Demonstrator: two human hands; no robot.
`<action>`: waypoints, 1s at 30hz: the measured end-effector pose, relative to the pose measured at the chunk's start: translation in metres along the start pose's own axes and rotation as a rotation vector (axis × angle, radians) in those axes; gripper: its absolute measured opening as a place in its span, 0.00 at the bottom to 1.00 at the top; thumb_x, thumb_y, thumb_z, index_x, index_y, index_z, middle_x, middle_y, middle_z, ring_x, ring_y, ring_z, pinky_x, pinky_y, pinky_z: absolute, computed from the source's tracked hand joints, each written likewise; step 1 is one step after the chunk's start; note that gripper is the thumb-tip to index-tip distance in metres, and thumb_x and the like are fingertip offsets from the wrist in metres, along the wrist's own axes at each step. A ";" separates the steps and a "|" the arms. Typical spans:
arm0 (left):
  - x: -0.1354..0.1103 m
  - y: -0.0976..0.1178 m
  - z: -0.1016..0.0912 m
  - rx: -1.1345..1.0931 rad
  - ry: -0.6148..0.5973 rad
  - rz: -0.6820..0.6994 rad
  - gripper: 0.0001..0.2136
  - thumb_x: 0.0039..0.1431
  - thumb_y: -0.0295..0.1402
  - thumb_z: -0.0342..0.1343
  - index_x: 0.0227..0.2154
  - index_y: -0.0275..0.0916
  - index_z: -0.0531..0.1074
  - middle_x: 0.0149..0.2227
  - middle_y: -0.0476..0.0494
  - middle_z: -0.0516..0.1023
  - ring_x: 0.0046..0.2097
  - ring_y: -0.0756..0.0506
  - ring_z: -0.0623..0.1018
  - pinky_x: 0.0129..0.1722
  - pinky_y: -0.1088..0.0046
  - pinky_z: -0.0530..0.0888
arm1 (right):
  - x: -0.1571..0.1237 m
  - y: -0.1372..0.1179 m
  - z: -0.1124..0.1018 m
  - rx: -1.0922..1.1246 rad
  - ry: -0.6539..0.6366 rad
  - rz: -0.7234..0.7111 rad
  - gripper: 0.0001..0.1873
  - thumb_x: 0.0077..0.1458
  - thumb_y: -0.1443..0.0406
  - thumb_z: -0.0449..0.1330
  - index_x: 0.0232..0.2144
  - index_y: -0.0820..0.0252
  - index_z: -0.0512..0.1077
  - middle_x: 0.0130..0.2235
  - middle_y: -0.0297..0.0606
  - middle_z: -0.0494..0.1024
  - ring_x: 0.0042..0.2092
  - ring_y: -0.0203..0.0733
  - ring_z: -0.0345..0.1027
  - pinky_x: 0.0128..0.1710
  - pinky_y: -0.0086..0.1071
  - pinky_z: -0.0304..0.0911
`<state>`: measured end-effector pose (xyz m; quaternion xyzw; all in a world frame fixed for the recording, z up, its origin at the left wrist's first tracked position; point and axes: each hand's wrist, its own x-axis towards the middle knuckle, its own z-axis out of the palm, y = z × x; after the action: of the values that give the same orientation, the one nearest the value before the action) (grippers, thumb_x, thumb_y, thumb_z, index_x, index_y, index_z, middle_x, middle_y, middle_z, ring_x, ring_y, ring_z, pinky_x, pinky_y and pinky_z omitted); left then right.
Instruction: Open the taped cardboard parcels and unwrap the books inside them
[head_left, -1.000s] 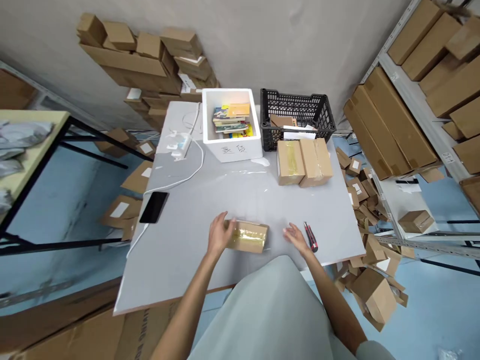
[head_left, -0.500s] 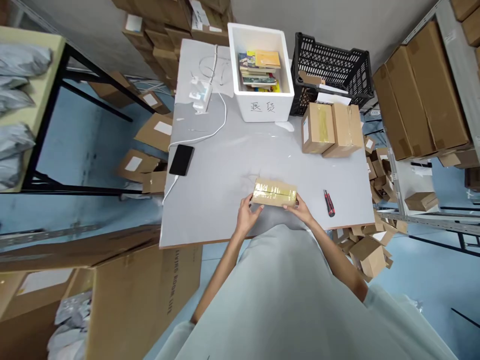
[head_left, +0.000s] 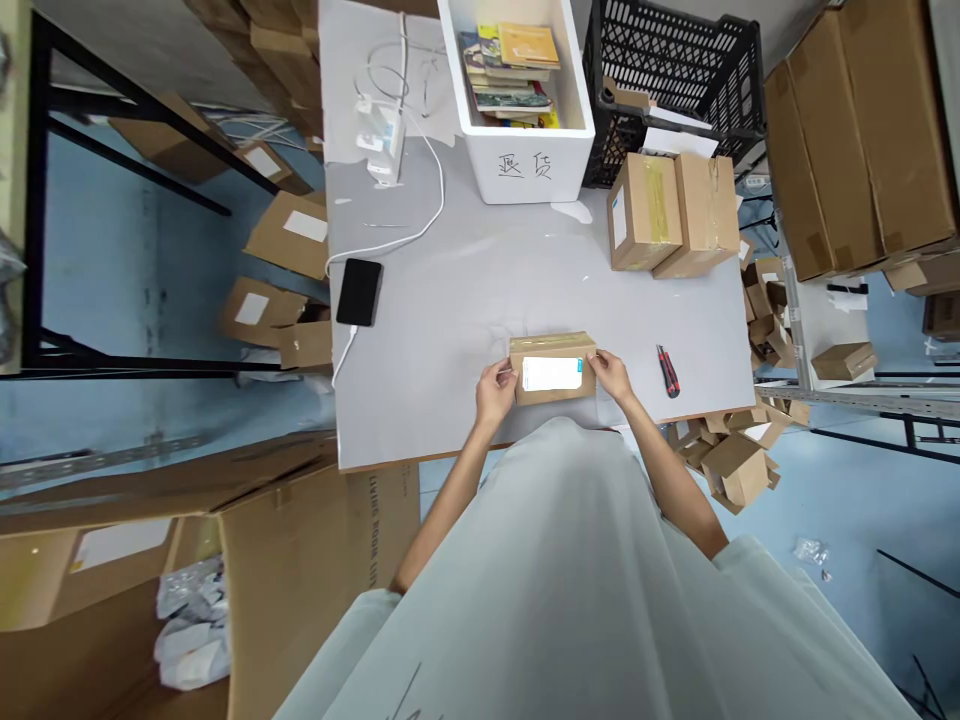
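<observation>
A small cardboard box [head_left: 531, 396] sits between my hands near the front edge of the table, its white label facing me and a strip of yellowish tape along its top. My left hand [head_left: 495, 393] grips the box's left end, fingers curled in. At the opposite end, my right hand [head_left: 610, 374] holds the upper right corner between thumb and fingers. To the right of that hand a red and black box cutter [head_left: 667, 372] lies on the table.
On the grey table [head_left: 450, 300] are a black phone [head_left: 359, 292] with a white cable, a power strip [head_left: 384, 145], a white bin [head_left: 532, 172] of books, a black crate [head_left: 675, 60] and two taped boxes [head_left: 646, 215]. A large open carton [head_left: 300, 590] stands at the lower left.
The box has been tilted, so its labelled side now faces me instead of the broad taped face. Both hands have shifted their grip at its ends. The camera view has moved slightly.
</observation>
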<state>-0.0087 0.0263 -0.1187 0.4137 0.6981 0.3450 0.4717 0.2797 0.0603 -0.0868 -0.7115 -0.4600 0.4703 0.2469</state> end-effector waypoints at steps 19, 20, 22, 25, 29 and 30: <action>-0.032 -0.037 0.014 -0.076 -0.125 -0.230 0.30 0.63 0.34 0.66 0.68 0.38 0.72 0.71 0.29 0.74 0.66 0.33 0.81 0.65 0.53 0.79 | -0.013 0.039 -0.021 0.048 -0.150 0.104 0.23 0.53 0.57 0.76 0.50 0.58 0.86 0.58 0.47 0.86 0.51 0.52 0.86 0.64 0.51 0.74; -0.033 -0.035 0.016 -0.074 -0.120 -0.231 0.30 0.63 0.33 0.65 0.68 0.37 0.72 0.71 0.30 0.75 0.65 0.33 0.81 0.65 0.53 0.79 | -0.013 0.038 -0.020 0.047 -0.164 0.103 0.22 0.53 0.57 0.76 0.50 0.58 0.86 0.58 0.46 0.86 0.50 0.52 0.86 0.64 0.51 0.74; -0.033 -0.029 0.019 -0.069 -0.106 -0.233 0.30 0.62 0.32 0.64 0.68 0.36 0.72 0.70 0.30 0.75 0.63 0.33 0.82 0.64 0.53 0.79 | -0.012 0.035 -0.019 0.048 -0.194 0.094 0.22 0.53 0.57 0.76 0.50 0.57 0.86 0.58 0.44 0.87 0.49 0.52 0.86 0.64 0.51 0.75; -0.035 -0.019 0.019 -0.050 -0.080 -0.234 0.30 0.61 0.33 0.64 0.67 0.35 0.74 0.69 0.29 0.76 0.65 0.32 0.81 0.64 0.52 0.79 | -0.013 0.029 -0.021 0.053 -0.231 0.078 0.21 0.54 0.56 0.75 0.49 0.55 0.86 0.56 0.39 0.88 0.49 0.53 0.86 0.64 0.52 0.75; -0.040 -0.007 0.008 -0.036 -0.043 -0.157 0.26 0.60 0.35 0.65 0.62 0.36 0.77 0.67 0.30 0.78 0.68 0.32 0.77 0.65 0.52 0.79 | -0.019 0.021 -0.034 0.024 -0.280 0.005 0.18 0.58 0.54 0.72 0.47 0.56 0.86 0.51 0.39 0.89 0.51 0.52 0.84 0.61 0.48 0.76; -0.042 -0.003 0.004 -0.036 -0.035 -0.118 0.25 0.61 0.36 0.65 0.61 0.37 0.78 0.66 0.30 0.78 0.68 0.33 0.77 0.64 0.52 0.79 | -0.020 0.019 -0.038 0.017 -0.274 -0.026 0.19 0.59 0.54 0.72 0.48 0.57 0.86 0.50 0.41 0.88 0.51 0.51 0.83 0.60 0.46 0.77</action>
<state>0.0028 -0.0129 -0.1069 0.3694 0.7065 0.3219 0.5107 0.3185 0.0367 -0.0759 -0.6324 -0.4946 0.5638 0.1938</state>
